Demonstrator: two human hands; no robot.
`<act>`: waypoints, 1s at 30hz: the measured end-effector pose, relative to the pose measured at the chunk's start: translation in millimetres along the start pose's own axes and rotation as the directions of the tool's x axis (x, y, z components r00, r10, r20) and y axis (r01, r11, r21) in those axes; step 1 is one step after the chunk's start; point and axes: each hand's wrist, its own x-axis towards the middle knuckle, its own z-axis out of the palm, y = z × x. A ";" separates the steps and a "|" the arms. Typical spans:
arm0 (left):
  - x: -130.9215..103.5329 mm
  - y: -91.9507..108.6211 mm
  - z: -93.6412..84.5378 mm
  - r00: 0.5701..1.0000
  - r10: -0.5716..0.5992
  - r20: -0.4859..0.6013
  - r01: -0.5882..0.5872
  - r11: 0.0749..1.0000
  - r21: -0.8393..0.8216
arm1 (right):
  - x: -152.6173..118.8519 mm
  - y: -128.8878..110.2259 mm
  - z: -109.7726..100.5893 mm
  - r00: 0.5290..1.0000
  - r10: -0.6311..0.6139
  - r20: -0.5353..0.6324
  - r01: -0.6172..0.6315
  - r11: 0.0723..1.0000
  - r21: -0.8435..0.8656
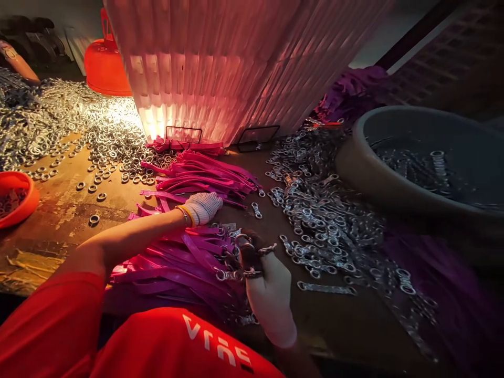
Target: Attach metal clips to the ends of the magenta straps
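Note:
My left hand [202, 208], in a white dotted glove, reaches over the near edge of a bundle of magenta straps [205, 176]. Its fingers are curled together, and their tips are hidden, so what they pinch does not show. Lower and to the right, my right hand [271, 299] wears a plain pale glove and is closed round a dark-handled tool [250, 254] whose exact kind is unclear. Beside the tool lie the metal-fitted ends of a second pile of magenta straps [177, 262]. A small metal double-ring link [256, 210] rests between the hands and the heap on the right.
Metal links [326, 226] cover the table's right side before a large grey basin [362, 152]. Metal rings [114, 142] are heaped at left under a red lamp [106, 65]. A ribbed translucent panel [205, 68] stands behind the straps. An orange bowl [29, 197] sits far left.

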 end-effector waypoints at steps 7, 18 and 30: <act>-66.3 9.2 -25.8 0.994 0.023 0.107 -0.003 0.984 -0.177 | 18.7 -7.4 -0.9 0.970 -0.199 0.140 0.213 0.973 -0.090; -155.9 24.1 -26.7 0.989 0.108 0.105 -0.085 0.975 -0.206 | 13.0 -34.7 14.2 0.896 -0.313 0.316 0.443 0.688 -0.574; -180.0 -1.2 -10.0 0.978 0.210 0.003 -0.207 0.967 -0.150 | -2.3 -50.0 10.5 0.859 0.004 0.512 0.310 0.792 -0.526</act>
